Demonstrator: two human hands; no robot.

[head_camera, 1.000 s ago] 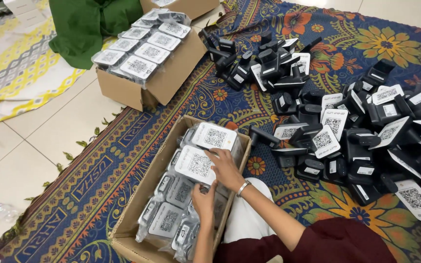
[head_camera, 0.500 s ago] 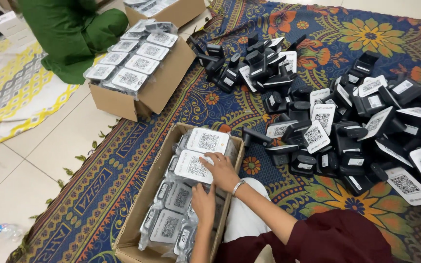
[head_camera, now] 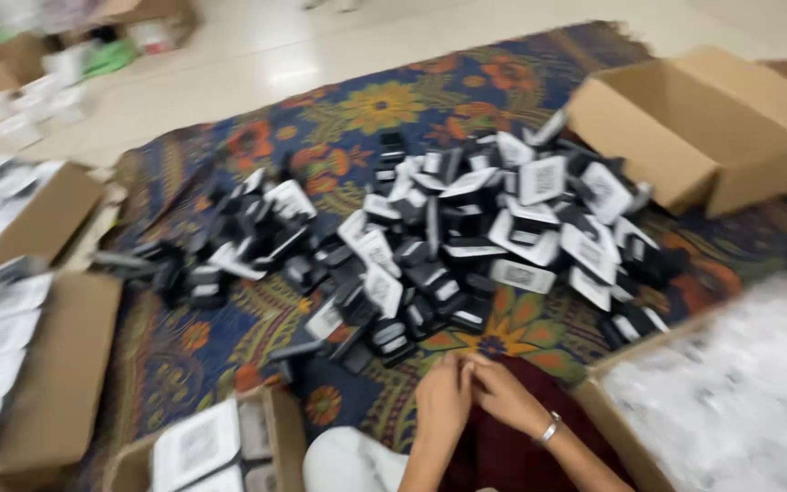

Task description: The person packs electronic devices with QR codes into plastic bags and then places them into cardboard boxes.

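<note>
Heap of small black devices (head_camera: 466, 246) with white labels; hands' (head_camera: 480, 396) grip pressed together, contents indiscernible.

This is looking like an improvised packing area on a room floor: a heap of small black-and-white packaged devices (head_camera: 466, 246) is lying on a dark floral patterned rug (head_camera: 357, 118), with open brown cardboard cartons (head_camera: 694, 128) standing around it on pale floor tiles (head_camera: 257, 55).
</note>
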